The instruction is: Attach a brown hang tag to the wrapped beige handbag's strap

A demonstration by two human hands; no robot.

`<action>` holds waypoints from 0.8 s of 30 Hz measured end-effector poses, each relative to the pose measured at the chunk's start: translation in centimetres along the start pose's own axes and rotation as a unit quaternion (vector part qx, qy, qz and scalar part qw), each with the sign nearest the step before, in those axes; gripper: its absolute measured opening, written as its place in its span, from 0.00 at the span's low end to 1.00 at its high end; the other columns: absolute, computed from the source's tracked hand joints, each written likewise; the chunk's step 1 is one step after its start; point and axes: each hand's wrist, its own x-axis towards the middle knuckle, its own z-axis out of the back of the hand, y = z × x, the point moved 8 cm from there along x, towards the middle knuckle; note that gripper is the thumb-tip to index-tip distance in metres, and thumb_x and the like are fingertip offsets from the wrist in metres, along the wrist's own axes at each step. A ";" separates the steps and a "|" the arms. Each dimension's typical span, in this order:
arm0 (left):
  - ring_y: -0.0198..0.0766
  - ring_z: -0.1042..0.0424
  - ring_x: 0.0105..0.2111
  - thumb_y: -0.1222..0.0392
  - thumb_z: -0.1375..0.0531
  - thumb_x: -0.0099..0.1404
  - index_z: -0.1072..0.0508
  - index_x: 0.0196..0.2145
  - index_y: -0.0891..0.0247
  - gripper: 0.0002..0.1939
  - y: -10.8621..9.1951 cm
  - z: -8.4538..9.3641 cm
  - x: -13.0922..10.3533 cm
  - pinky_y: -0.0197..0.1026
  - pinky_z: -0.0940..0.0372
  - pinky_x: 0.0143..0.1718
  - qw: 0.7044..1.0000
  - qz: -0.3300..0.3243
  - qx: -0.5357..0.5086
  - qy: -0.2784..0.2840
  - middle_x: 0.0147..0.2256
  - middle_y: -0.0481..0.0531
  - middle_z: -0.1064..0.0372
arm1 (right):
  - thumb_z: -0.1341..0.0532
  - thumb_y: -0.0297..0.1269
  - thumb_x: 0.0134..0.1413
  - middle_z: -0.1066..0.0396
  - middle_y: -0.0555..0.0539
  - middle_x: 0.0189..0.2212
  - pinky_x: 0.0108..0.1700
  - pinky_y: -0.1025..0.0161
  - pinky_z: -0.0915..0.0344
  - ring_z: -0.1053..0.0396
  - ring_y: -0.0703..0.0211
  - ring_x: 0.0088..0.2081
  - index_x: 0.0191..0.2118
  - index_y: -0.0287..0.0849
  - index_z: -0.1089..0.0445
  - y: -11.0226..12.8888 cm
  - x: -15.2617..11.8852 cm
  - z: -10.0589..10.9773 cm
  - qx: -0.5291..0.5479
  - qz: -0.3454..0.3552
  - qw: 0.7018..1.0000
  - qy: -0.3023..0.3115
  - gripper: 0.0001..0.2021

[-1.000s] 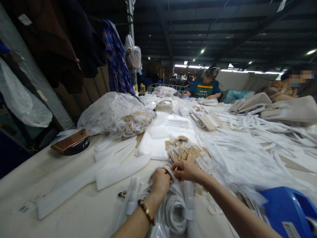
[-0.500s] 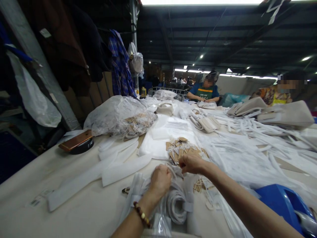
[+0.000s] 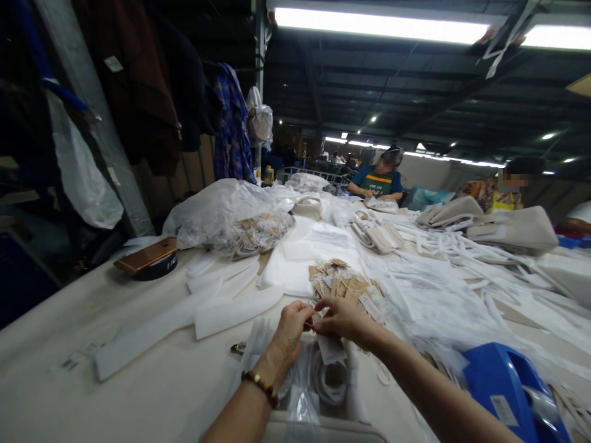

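- At table centre, left hand (image 3: 292,327) and right hand (image 3: 341,318) pinch a small white paper tag (image 3: 330,348) together.
- At twelve o'clock, the heap of brown card tags (image 3: 345,284) waits unused.

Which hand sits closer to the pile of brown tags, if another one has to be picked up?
Right, most likely. The right hand lies just below the brown tags, while the left hand sits farther left, over the bagged white straps. Both pinch a white tag.

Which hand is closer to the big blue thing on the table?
Right. The right hand is on the same side as the blue thing, which sits beside that forearm. The left hand is farther off, across the white tag both hands pinch.
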 end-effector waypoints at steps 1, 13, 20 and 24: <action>0.30 0.42 0.19 0.53 0.42 0.41 0.37 0.20 0.64 0.12 0.0 0.0 0.0 0.36 0.45 0.25 1.000 -0.003 -0.012 -0.001 0.17 0.44 0.41 | 0.39 0.26 0.35 0.40 0.57 0.18 0.22 0.70 0.47 0.43 0.70 0.19 0.39 0.37 0.37 -0.6 -0.4 -0.3 0.056 -0.005 0.998 -0.021 0.18; 0.32 0.43 0.21 0.50 0.43 0.49 0.34 0.19 0.63 0.13 -2.1 1.0 -1.9 0.36 0.45 0.26 0.996 -0.091 0.025 -0.004 0.19 0.45 0.41 | 0.35 0.31 0.19 0.31 0.53 0.23 0.28 0.65 0.34 0.32 0.61 0.26 0.38 0.42 0.44 -3.3 -3.2 -2.5 0.393 -0.043 0.912 -0.114 0.31; 0.41 0.36 0.30 0.55 0.43 0.51 0.27 0.20 0.63 0.10 -3.7 1.3 -6.2 0.41 0.45 0.34 0.955 -0.192 0.226 0.003 0.23 0.52 0.33 | 0.40 0.26 0.20 0.32 0.53 0.18 0.21 0.68 0.38 0.36 0.64 0.20 0.37 0.41 0.43 -3.7 -2.6 -2.8 0.394 -0.044 0.909 -0.129 0.27; 0.41 0.35 0.30 0.58 0.47 0.57 0.27 0.24 0.63 0.11 -3.4 1.3 -7.8 0.41 0.44 0.34 0.909 -0.234 0.345 -0.014 0.25 0.53 0.33 | 0.41 0.26 0.23 0.35 0.56 0.16 0.19 0.69 0.40 0.38 0.65 0.18 0.38 0.41 0.41 -3.4 -2.6 -3.0 0.390 -0.038 0.910 -0.140 0.25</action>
